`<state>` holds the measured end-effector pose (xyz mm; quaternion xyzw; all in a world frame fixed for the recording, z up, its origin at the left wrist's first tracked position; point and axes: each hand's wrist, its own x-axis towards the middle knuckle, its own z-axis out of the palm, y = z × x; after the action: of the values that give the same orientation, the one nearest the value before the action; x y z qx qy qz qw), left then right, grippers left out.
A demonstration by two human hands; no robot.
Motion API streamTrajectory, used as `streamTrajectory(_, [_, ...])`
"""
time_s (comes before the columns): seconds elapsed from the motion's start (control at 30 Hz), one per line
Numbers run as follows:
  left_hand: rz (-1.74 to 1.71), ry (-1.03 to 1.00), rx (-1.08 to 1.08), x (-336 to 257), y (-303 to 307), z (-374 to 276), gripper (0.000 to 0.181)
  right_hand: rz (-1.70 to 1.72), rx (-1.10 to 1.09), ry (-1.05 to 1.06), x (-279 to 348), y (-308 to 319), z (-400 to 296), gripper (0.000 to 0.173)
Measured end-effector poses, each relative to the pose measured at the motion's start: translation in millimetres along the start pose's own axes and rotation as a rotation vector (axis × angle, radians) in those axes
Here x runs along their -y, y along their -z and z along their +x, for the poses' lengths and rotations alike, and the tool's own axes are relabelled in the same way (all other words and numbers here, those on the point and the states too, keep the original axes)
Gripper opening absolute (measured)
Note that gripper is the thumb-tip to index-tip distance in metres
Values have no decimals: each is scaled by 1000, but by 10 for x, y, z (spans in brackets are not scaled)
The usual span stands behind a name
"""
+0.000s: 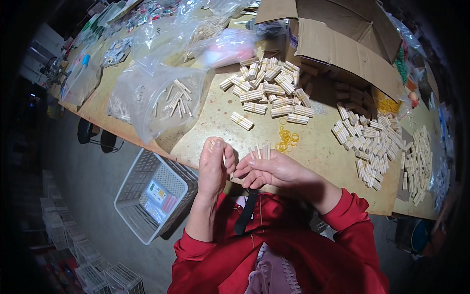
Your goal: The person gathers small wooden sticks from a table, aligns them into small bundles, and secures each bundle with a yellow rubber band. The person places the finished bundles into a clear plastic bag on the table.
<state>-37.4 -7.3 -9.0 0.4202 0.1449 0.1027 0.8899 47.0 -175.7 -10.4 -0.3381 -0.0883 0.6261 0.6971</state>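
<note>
Near the table's front edge, my left hand (pixel 214 165) is closed around wooden sticks, whose ends show between thumb and fingers. Beside it, palm up, my right hand (pixel 273 169) holds several short wooden sticks (pixel 261 151) that fan out above its fingers. The two hands are close together; whether the fingertips touch I cannot tell. Just beyond my right hand lie yellow rubber bands (pixel 286 140). Farther back is a heap of banded stick bundles (pixel 273 88), with one bundle (pixel 242 121) apart at its near left.
An open cardboard box (pixel 330 40) stands at the back. More bundles (pixel 371 141) and a pile of sticks (pixel 418 161) lie to the right. Clear plastic bags (pixel 161 95) with sticks cover the left side. A plastic crate (pixel 134 228) holding packets stands below the table's left edge.
</note>
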Motion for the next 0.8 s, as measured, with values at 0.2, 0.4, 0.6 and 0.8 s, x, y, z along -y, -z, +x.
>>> streamTrajectory(0.2, [452,61,105,4,-118,-37,11,-2,30,13,-78,46,4,27])
streamTrajectory(0.4, [653,-8,163,19,-85,-23,6,-53,-36,38,-119,-10,18,24])
streamTrajectory(0.6, [237,-116,93,116,4,36,11,-107,-63,-53,-2,-89,-8,29])
streamTrajectory(0.8, [234,111,62,-18,-140,-27,12,-146,71,-40,28,-69,-50,25])
